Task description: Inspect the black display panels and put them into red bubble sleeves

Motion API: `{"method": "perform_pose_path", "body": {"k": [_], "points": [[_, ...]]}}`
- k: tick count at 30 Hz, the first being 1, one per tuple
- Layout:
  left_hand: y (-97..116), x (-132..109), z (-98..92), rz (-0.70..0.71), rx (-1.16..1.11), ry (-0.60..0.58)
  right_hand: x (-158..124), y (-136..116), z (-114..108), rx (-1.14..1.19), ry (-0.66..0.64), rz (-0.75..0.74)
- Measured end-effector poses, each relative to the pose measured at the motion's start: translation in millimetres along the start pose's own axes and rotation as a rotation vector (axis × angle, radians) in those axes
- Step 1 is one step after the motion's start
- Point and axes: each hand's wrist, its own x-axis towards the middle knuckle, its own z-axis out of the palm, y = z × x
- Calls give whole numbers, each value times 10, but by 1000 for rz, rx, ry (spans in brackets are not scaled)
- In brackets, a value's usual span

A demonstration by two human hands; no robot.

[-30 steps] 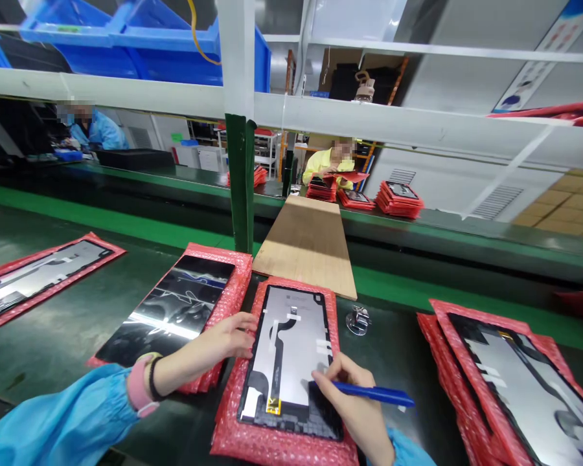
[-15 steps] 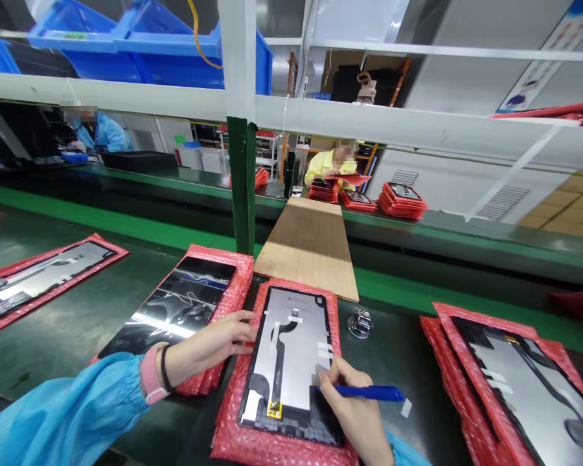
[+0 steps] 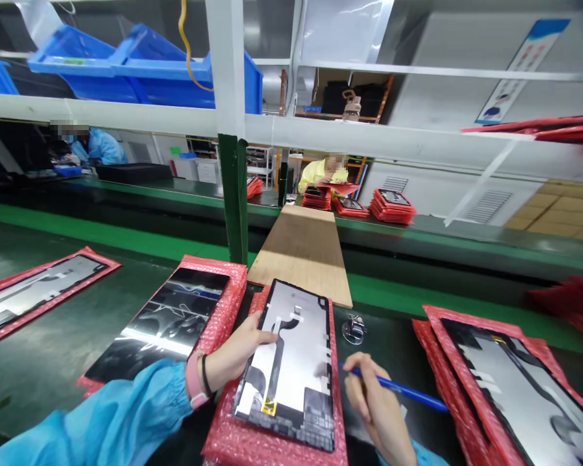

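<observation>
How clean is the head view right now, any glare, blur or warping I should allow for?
Head view: overhead lights streak glare across the glossy panel left of centre; the right hand and its blue pen are motion-smeared, the left hand on the centre panel is sharper; wide-angle warping bends the shelf beam and edge panels.

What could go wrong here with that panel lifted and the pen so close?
The left hand tilts the panel up by one edge off its red bubble wrap; it might slip or flex. The blue pen in the right hand could scratch the exposed back. The small metal piece nearby could get knocked.
</observation>
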Motion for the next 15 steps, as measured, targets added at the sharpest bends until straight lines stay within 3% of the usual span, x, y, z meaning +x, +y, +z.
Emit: {"method": "perform_pose_path", "body": {"k": [4,7,12,15], "points": [[84,-57,-34,134,-1,35,34,-194,-198,63,130,-82],[172,-85,-25,234,-11,30,53,-384,-248,80,146,-106],[307,-178,35,505,73,38,73,-628,-160,86,122,-123],[291,-233,34,740,321,161,73,-741,-38,111,97,-63]]}}
